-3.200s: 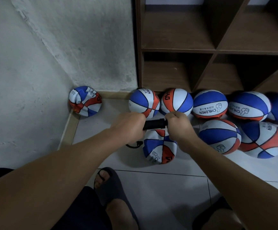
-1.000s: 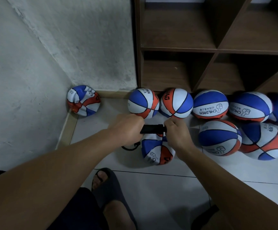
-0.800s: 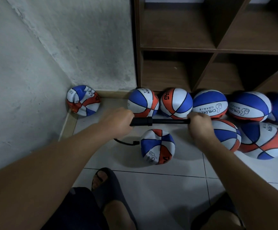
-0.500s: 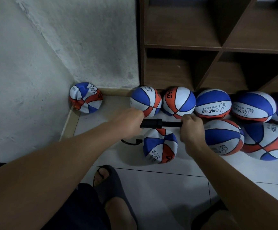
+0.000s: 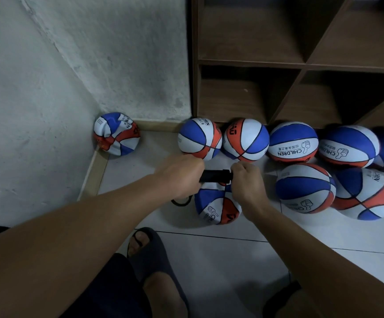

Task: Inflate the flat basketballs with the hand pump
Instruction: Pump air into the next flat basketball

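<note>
A black hand pump [image 5: 216, 176] lies level above a partly flat blue, white and orange basketball [image 5: 216, 207] on the floor tiles. My left hand [image 5: 182, 174] grips the pump's barrel at its left end. My right hand [image 5: 247, 182] grips the handle at the right, pushed in close to the barrel. A thin black hose [image 5: 181, 201] loops from under my left hand toward the ball. A crumpled flat basketball [image 5: 115, 134] sits in the wall corner at far left.
Several round basketballs, among them one with CHILDREN printed on it [image 5: 293, 145], line the foot of a brown wooden shelf unit [image 5: 250, 63]. Rough white walls [image 5: 37, 88] close the left side. My sandalled foot [image 5: 149, 251] stands on the tiles below.
My right hand pulled the pump handle out to the right, then pushed it back in toward my left hand. The pump rod no longer shows between my hands.
</note>
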### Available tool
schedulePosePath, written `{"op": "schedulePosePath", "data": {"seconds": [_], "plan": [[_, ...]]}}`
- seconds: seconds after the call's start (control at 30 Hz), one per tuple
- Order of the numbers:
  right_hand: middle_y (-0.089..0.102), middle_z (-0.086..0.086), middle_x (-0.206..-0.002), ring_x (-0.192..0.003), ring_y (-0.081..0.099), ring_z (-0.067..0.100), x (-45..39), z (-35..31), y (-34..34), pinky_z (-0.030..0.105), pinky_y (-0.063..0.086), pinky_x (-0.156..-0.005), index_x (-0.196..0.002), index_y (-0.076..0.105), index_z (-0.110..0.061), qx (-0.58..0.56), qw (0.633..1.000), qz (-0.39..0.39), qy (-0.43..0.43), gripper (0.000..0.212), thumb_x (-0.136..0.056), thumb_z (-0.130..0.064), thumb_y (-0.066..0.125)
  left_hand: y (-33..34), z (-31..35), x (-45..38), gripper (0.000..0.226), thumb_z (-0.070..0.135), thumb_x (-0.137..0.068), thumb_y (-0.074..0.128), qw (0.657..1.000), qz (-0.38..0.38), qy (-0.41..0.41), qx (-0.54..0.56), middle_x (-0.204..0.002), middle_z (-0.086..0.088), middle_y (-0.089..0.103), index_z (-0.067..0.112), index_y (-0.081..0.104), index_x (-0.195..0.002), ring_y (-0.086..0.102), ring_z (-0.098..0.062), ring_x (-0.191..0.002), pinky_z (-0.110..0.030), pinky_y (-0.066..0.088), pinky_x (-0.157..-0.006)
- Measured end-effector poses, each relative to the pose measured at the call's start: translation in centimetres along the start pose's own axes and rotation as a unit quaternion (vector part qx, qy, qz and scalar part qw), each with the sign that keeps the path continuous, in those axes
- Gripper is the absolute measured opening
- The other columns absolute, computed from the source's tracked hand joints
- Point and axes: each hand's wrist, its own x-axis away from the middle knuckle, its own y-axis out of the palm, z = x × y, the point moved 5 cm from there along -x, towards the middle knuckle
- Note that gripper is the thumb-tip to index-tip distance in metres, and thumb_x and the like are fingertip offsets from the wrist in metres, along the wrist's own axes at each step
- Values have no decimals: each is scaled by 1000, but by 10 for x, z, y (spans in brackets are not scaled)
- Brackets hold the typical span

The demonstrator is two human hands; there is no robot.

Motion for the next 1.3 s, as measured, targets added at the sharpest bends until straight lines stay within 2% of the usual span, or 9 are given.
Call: {"op": "schedulePosePath", "data": {"seconds": [0.13, 0.27, 0.4, 0.57, 0.63, 0.7, 0.9, 1.07, 1.3], "plan": [[45, 4, -68, -61, 41, 17, -4, -10, -7, 34, 35, -56, -80, 52, -15, 20, 999, -33, -6, 23, -102, -18, 47, -10, -6, -2, 15, 25, -95, 69, 1000, 8, -13, 6, -71, 2, 60, 18, 64, -83, 54, -14, -57, -27, 31, -48], [40, 5, -67, -60, 35, 20, -26, -7, -56, 33, 30, -55, -82, 51, -14, -3, 998, 43, 53, 13, -94, -18, 52, -15, -30, 0, 18, 31, -99, 67, 999, 7, -36, 3, -73, 5, 58, 24, 62, -83, 49, -10, -58, -27, 26, -49], [37, 8, -64, -54, 31, 19, -42, 0, -82, 34, 26, -50, -84, 50, -15, -10, 996, 30, 83, 7, -86, -20, 53, -14, -36, 1, 27, 32, -98, 66, 999, 13, -43, 7, -70, 5, 58, 28, 53, -75, 50, -9, -56, -27, 26, -48], [41, 8, -66, -57, 36, 22, -35, -2, -64, 31, 30, -50, -79, 51, -14, -17, 995, 47, 88, 10, -88, -16, 50, -11, -19, -2, 18, 27, -101, 66, 998, 6, -37, 47, -71, 4, 57, 21, 62, -84, 48, -9, -56, -25, 26, -48], [45, 7, -70, -60, 40, 20, -27, -7, -48, 25, 33, -44, -84, 55, -4, 23, 997, 36, 59, 17, -96, -10, 45, -5, -13, -3, 21, 28, -102, 66, 997, -8, -44, 66, -71, 3, 57, 19, 60, -85, 49, -10, -57, -26, 28, -49], [44, 9, -73, -63, 39, 20, -19, -10, -33, 27, 33, -48, -90, 54, 4, 32, 998, 27, 38, 18, -98, -9, 43, -1, -12, -2, 22, 29, -101, 67, 997, -11, -57, 52, -70, 3, 56, 20, 59, -83, 51, -11, -57, -26, 29, -49], [39, 4, -68, -60, 35, 16, -6, -6, -3, 34, 30, -56, -78, 43, -16, 2, 1000, -3, 19, 23, -101, -14, 44, 4, -14, 2, 18, 27, -95, 71, 999, -19, -46, 20, -71, 3, 59, 22, 60, -82, 55, -14, -58, -28, 36, -52], [39, 6, -71, -64, 36, 19, 0, 1, 10, 37, 32, -59, -81, 47, -14, 23, 999, -20, 17, 21, -101, -18, 44, 5, -7, 2, 14, 27, -94, 72, 1000, -22, -20, -3, -72, 2, 61, 19, 65, -85, 58, -18, -60, -29, 42, -55], [47, 5, -68, -59, 41, 17, -9, -2, 0, 34, 35, -55, -86, 57, -12, 26, 998, -53, 32, 20, -103, -21, 49, 0, -15, 0, 23, 31, -97, 69, 1000, -15, -19, 17, -69, 5, 59, 23, 60, -78, 55, -13, -58, -28, 33, -50]]}}
